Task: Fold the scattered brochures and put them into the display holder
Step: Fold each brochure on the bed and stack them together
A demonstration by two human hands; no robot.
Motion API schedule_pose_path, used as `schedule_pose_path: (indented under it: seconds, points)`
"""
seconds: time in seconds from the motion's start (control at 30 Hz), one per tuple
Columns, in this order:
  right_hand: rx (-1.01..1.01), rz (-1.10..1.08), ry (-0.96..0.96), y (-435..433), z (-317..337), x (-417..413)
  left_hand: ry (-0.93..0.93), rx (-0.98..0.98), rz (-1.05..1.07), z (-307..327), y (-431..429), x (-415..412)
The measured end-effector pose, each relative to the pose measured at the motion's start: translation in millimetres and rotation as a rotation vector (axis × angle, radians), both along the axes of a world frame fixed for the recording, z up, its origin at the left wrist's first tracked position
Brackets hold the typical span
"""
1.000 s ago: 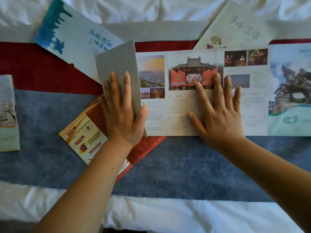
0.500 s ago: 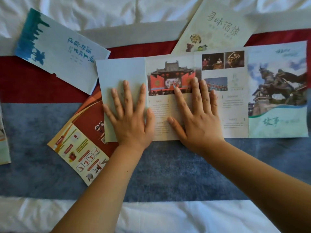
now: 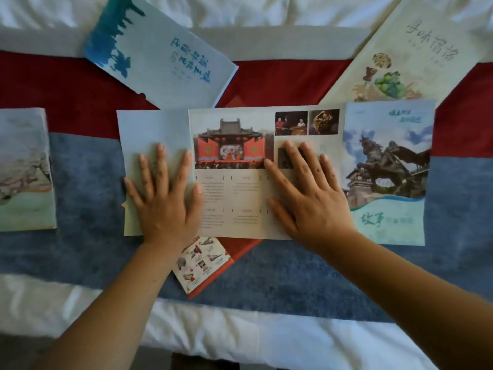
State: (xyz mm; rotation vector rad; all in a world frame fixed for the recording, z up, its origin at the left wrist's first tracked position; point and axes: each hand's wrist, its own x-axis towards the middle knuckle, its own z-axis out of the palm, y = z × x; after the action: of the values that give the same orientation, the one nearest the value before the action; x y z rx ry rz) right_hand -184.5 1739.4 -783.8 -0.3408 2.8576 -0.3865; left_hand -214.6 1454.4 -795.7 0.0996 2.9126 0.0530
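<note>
A wide brochure (image 3: 234, 198) lies across the bed runner, its left panel folded over and showing a plain pale-blue back. My left hand (image 3: 164, 198) presses flat on that folded panel with fingers spread. My right hand (image 3: 306, 193) lies flat on the middle panels, just left of the horse-statue cover panel. Under the brochure's lower edge pokes an orange-red brochure (image 3: 205, 260). A blue-and-white brochure (image 3: 162, 57) lies at the upper left, a cream one (image 3: 410, 57) at the upper right. A folded pale brochure (image 3: 25, 169) lies at the far left. No display holder is in view.
Everything rests on a bed with white bedding (image 3: 240, 332) and a runner striped red (image 3: 53, 94) and blue (image 3: 293, 271). The bed's near edge runs along the bottom of the view.
My left hand laid the raised left panel down flat and now presses it. My right hand slid rightward along the brochure. The brochure now covers most of the orange-red one.
</note>
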Motion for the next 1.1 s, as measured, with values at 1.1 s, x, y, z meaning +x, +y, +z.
schedule_pose_path:
  seconds: [1.1]
  points:
    - [0.015, 0.157, -0.031, -120, -5, -22, 0.063, 0.46, 0.276, 15, -38, 17]
